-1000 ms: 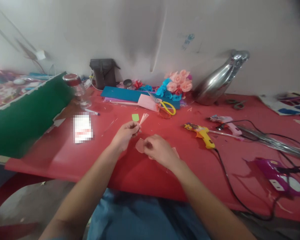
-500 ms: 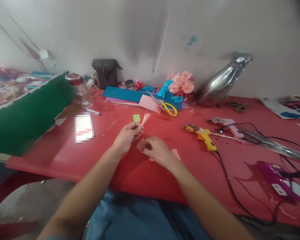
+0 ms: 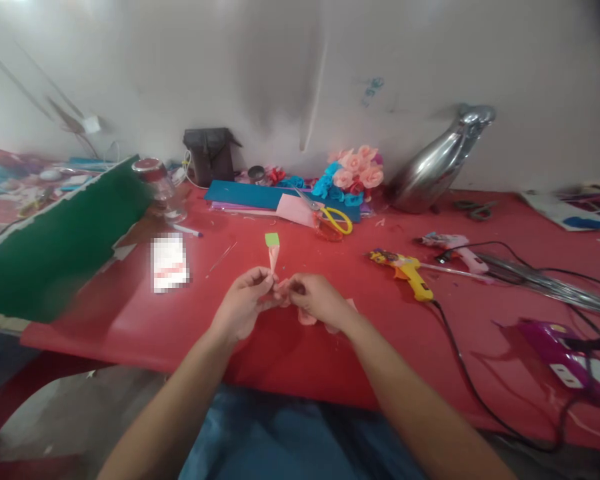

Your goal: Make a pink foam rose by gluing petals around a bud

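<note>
Between the thumb and fingers of my left hand [image 3: 245, 299] is a rolled pink paper bud [image 3: 274, 259], its wider end pointing away from me. My right hand [image 3: 317, 301] pinches a small pink paper petal [image 3: 283, 291] right beside the left fingertips. Whether the petal touches the bud is hidden by the fingers. More pink paper petals [image 3: 307, 317] lie on the red table under my right hand. Just beyond the bud is a small green paper square [image 3: 271, 239].
Yellow-handled scissors [image 3: 337, 219] rest near blue sheets [image 3: 250, 197] and paper roses [image 3: 360, 170]. To the right lie a yellow glue gun [image 3: 405, 272], a pink glue gun [image 3: 460, 252], wires and a magenta power strip [image 3: 555, 347]. An upturned glass [image 3: 163, 190] stands left.
My right hand has brought the petal up to my left fingertips. My left hand has moved slightly left and nearer to me, with the bud now more upright.
</note>
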A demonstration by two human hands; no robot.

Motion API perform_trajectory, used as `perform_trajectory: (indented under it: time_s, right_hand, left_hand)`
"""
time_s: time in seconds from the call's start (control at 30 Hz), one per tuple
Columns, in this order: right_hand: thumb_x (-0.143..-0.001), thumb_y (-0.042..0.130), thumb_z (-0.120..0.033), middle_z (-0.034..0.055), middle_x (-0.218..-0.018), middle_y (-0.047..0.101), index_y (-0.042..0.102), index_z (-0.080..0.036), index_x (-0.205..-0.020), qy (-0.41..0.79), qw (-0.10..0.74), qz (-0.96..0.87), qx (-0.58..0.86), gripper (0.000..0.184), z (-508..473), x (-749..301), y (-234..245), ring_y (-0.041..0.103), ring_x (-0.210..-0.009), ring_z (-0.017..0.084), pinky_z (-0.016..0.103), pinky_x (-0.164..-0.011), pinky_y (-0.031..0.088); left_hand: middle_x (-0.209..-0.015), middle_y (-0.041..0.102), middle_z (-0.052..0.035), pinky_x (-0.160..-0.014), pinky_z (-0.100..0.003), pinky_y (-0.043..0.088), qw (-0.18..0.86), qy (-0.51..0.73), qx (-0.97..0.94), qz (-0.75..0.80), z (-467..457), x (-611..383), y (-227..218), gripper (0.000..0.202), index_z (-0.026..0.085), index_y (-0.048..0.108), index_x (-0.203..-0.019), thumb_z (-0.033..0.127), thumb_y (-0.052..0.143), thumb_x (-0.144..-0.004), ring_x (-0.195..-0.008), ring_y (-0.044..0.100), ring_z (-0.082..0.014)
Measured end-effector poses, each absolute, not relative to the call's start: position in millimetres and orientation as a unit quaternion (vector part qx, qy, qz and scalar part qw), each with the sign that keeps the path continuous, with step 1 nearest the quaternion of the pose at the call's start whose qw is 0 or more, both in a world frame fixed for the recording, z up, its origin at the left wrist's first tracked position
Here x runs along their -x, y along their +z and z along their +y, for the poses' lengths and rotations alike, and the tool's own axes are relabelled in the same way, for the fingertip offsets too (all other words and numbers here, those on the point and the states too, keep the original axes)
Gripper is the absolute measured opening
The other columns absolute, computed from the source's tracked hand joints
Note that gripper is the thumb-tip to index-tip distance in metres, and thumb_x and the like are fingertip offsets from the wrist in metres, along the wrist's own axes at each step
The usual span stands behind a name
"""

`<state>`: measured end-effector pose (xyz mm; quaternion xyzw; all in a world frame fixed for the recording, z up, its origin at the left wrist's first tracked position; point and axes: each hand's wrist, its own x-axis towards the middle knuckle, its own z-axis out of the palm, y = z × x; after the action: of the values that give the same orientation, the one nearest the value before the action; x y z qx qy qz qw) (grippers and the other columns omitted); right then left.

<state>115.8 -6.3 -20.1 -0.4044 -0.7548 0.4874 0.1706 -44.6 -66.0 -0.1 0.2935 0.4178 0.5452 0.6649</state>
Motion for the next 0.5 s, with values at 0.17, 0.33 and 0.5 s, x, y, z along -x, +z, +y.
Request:
perform_trajectory:
  time_s: [0.17, 0.33, 0.5]
  right_hand:
    - [-0.077, 0.052, -0.019, 0.0044, -0.085, 0.070, 0.060, -0.019, -0.077, 0.488, 0.199, -0.754, 0.392, 0.008, -5, -116, -18, 0.065, -0.077, 0.015, 0.024, -0.066, 0.045]
    - [-0.074, 0.054, -0.022, 0.0018, -0.076, 0.066, 0.058, -0.018, -0.075, 0.432, 0.221, -0.755, 0.441, 0.006, -1, -119, -19, 0.059, -0.068, 0.014, 0.024, -0.061, 0.042]
    - [-0.074, 0.053, -0.024, 0.0000, -0.072, 0.060, 0.057, -0.018, -0.074, 0.449, 0.260, -0.729, 0.447, 0.007, 4, -123, -22, 0.054, -0.066, 0.013, 0.024, -0.062, 0.041]
  left_hand:
    - [-0.068, 0.054, 0.0006, -0.075, -0.032, 0.048, 0.668, 0.549, -0.274, 0.421, -69, 49, -9, 0.013, 0.014, 0.053, -0.074, 0.024, 0.062, -0.075, -0.062, 0.052, -0.0087]
    - [-0.067, 0.054, 0.0008, -0.076, -0.032, 0.048, 0.674, 0.557, -0.248, 0.416, -69, 55, -16, 0.012, 0.014, 0.054, -0.075, 0.023, 0.063, -0.074, -0.063, 0.053, -0.0089]
    - [-0.066, 0.054, 0.0012, -0.074, -0.031, 0.047, 0.676, 0.549, -0.243, 0.427, -69, 56, -11, 0.014, 0.015, 0.054, -0.074, 0.024, 0.065, -0.072, -0.062, 0.052, -0.0087]
